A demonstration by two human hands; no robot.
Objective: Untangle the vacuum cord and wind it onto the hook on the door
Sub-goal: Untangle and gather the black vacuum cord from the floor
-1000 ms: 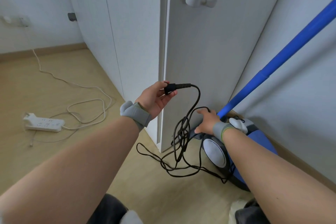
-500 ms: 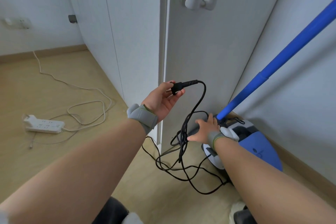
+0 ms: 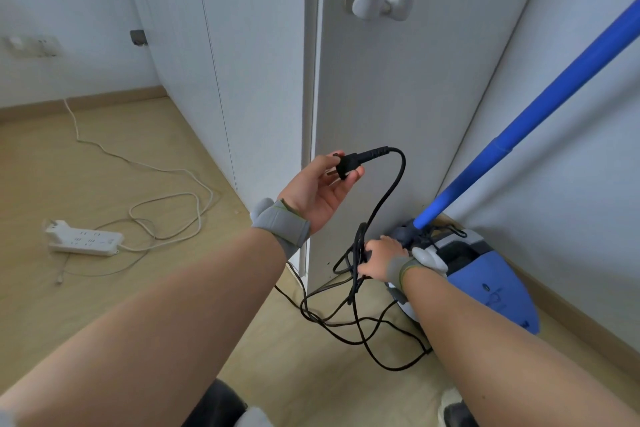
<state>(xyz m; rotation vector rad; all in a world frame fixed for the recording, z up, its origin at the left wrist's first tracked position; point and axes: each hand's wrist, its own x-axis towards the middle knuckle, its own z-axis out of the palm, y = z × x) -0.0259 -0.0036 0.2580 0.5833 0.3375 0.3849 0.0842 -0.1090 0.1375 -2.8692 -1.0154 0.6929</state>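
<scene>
we see our left hand (image 3: 317, 189) in the middle of the frame, palm turned up, with its fingers (image 3: 353, 176) closed lightly around the black plug (image 3: 346, 166) of the vacuum cord (image 3: 388, 191). the plug is raised in front of the edge of the white door (image 3: 398, 107). from the plug the cord makes an arc to the right and then goes down to our right hand (image 3: 379, 258), which is lower and a little right of centre. the fingers of this hand are closed around a bundle of several cord strands, just beside the bottom of the door. below the right hand the rest of the cord lies in loose crossing loops on the wooden floor (image 3: 104, 184), still tangled, and it reaches to the vacuum (image 3: 485, 281). the vacuum is blue and white and stands on the floor in the lower right, near the wall. its blue tube (image 3: 540, 107) goes up in a slant to the upper right corner of the frame. the white hook (image 3: 379, 7) is on the door near the top of the frame, and no cord is on it. both wrists carry a grey band. at the left of the frame a white power strip (image 3: 85, 241) lies on the floor with its white cable (image 3: 166, 191) in curls.
</scene>
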